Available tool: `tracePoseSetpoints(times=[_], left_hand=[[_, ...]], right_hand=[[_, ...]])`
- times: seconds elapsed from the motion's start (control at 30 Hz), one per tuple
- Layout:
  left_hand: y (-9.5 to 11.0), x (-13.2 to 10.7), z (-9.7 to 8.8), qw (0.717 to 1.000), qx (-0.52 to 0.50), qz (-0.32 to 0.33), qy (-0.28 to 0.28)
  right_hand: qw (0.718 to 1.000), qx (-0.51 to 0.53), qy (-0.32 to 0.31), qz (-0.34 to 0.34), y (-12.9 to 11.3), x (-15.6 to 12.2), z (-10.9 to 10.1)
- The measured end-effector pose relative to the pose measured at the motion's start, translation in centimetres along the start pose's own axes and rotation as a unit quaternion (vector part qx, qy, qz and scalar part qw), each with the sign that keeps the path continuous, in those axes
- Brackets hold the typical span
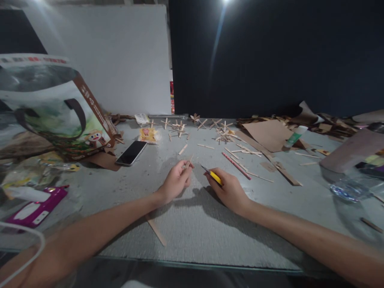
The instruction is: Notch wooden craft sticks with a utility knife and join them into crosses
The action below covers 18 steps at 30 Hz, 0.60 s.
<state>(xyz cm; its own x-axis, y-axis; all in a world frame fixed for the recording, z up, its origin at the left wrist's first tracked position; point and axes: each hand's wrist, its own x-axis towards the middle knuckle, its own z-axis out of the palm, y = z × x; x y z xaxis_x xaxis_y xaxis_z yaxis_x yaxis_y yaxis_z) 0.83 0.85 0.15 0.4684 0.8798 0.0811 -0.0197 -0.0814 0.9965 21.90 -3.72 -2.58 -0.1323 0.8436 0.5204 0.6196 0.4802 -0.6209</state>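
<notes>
My left hand [177, 180] is closed, pinching a small thin wooden stick [189, 161] between thumb and fingers above the table. Opposite it, my right hand [229, 190] grips a yellow craft knife [216, 178], its dark slim blade pointing up and left towards the stick. Blade and stick are apart. Beyond my hands lie loose wooden sticks [205, 147] and several small star-like pieces made of crossed sticks [225, 136]. A red patterned stick [236, 165] rests just past my right hand. Under my left forearm, another flat stick [156, 233] is partly covered.
A phone [132, 153] and a yellow snack packet [149, 136] lie at left, near a large printed bag [57, 116] and a purple device [37, 208]. At right are brown cardboard [265, 135], a glue stick [295, 136] and a clear plastic container [349, 190]. The table's front edge [192, 265] runs below.
</notes>
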Motion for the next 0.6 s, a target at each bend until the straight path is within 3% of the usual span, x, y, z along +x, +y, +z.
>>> tracePoseSetpoints(times=[0.2, 0.4, 0.6], left_hand=[[-0.2, 0.1, 0.1, 0.999, -0.026, 0.025, -0.024], [-0.6, 0.3, 0.4, 0.994, -0.101, 0.011, -0.044], [-0.5, 0.2, 0.4, 0.99, -0.124, 0.006, -0.069]], right_hand=[[1.0, 0.013, 0.002, 0.011, -0.2, -0.1, 0.0], [0.998, 0.037, -0.037, 0.024, -1.4, -0.2, -0.5], [0.999, 0.049, -0.017, 0.014, -1.2, -0.2, -0.7]])
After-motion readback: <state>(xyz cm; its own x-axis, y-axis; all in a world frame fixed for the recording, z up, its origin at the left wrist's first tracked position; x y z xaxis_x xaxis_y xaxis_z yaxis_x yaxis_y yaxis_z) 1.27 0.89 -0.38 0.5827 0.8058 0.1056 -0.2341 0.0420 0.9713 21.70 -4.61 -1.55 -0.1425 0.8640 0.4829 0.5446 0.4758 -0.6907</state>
